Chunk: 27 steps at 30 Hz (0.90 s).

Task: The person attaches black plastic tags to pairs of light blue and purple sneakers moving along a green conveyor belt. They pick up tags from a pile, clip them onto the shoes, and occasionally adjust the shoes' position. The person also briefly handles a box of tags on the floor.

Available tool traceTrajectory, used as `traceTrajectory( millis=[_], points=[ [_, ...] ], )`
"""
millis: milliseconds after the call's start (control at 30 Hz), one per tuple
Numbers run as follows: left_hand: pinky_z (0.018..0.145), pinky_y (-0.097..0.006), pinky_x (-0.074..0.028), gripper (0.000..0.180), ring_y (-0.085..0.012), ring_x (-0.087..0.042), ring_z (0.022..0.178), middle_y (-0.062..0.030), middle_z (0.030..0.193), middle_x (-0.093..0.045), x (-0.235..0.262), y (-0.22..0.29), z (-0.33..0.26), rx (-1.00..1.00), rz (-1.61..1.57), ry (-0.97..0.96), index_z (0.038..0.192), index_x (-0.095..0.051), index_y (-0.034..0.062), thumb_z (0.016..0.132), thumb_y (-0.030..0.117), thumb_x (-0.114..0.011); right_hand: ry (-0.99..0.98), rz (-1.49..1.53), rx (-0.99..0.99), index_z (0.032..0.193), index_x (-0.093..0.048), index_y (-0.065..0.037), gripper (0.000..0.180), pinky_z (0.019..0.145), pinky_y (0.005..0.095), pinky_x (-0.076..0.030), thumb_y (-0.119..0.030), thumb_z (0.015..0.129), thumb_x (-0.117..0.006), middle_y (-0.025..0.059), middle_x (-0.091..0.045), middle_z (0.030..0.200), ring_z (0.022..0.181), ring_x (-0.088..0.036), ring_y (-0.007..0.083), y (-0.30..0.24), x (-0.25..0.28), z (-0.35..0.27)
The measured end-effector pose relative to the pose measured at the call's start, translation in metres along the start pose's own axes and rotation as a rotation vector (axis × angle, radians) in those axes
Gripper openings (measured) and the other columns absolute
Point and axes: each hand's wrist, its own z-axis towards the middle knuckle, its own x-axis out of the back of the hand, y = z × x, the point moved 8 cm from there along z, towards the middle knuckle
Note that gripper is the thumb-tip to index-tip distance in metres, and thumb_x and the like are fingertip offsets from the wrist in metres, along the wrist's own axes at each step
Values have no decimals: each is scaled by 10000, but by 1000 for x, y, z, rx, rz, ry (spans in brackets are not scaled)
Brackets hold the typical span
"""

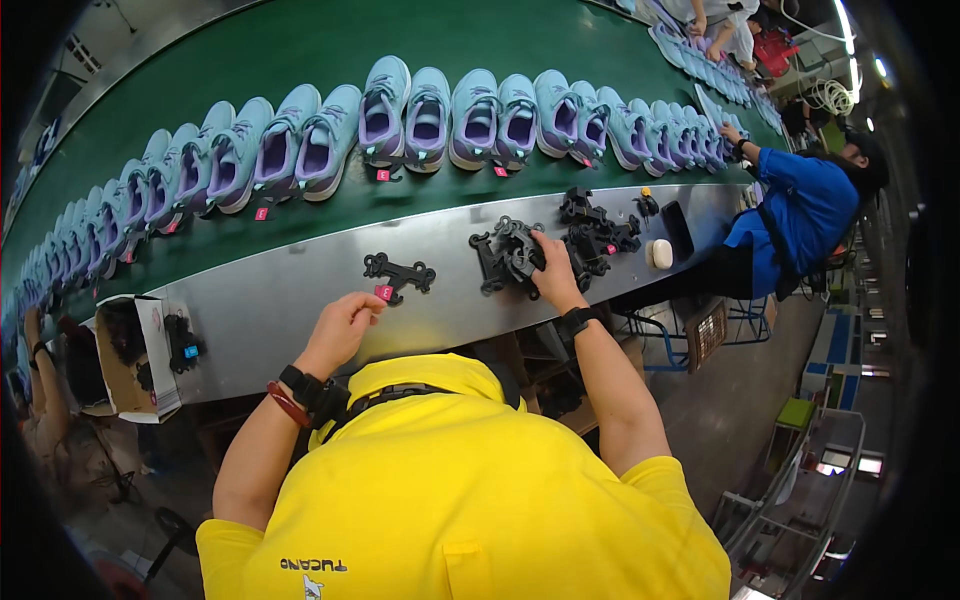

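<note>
On the metal ledge, one black plastic shoe hanger (402,275) lies flat with a pink tag (384,293) at its near side. My left hand (343,328) is just beside that tag, its fingers curled together; whatever they may hold is hidden. To the right, my right hand (558,275) reaches into a pile of black shoe hangers (515,250), its fingers closed round one at the pile's right side. More black hangers (590,235) lie heaped just beyond that hand, another pink tag among them.
A long row of light blue shoes with purple linings (428,120) stands on the green belt (330,50). At left is an open cardboard box (150,350), a black hanger with a blue tag (182,343) beside it. A black tray (678,232) lies right. A co-worker in blue (810,205) handles shoes.
</note>
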Motion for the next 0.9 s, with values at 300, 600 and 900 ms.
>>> traceTrajectory(
  millis=[300, 600, 900],
  points=[
    [811, -265, -498, 341, -136, -588, 992, -73, 1153, -564, -61, 36, 63, 123, -288, -220, 1265, -492, 67, 929, 122, -514, -354, 1137, -547, 1350, -448, -113, 634, 856, 309, -479, 108, 776, -601, 52, -585, 1135, 1019, -591, 178, 36, 5, -12],
    [1023, -440, -381, 934, -330, -366, 1318, -186, 1502, -225, -125, 54, 117, 90, -325, -317, 1507, -80, 188, 819, 213, -712, -771, 1780, -485, 1314, -484, -41, 498, 1047, 443, -387, 4, 831, -599, 105, -566, 1273, 1197, -528, 250, -11, -26, -27],
    [913, -454, -476, 726, -231, -513, 1167, -93, 1262, -511, -141, 57, 98, 198, -807, -369, 1411, -265, 135, 841, 200, -709, -950, 1671, -610, 1246, -533, -61, 392, 928, 377, -481, -142, 873, -620, 81, -623, 1169, 1047, -615, 206, -32, -41, -37]
  ],
)
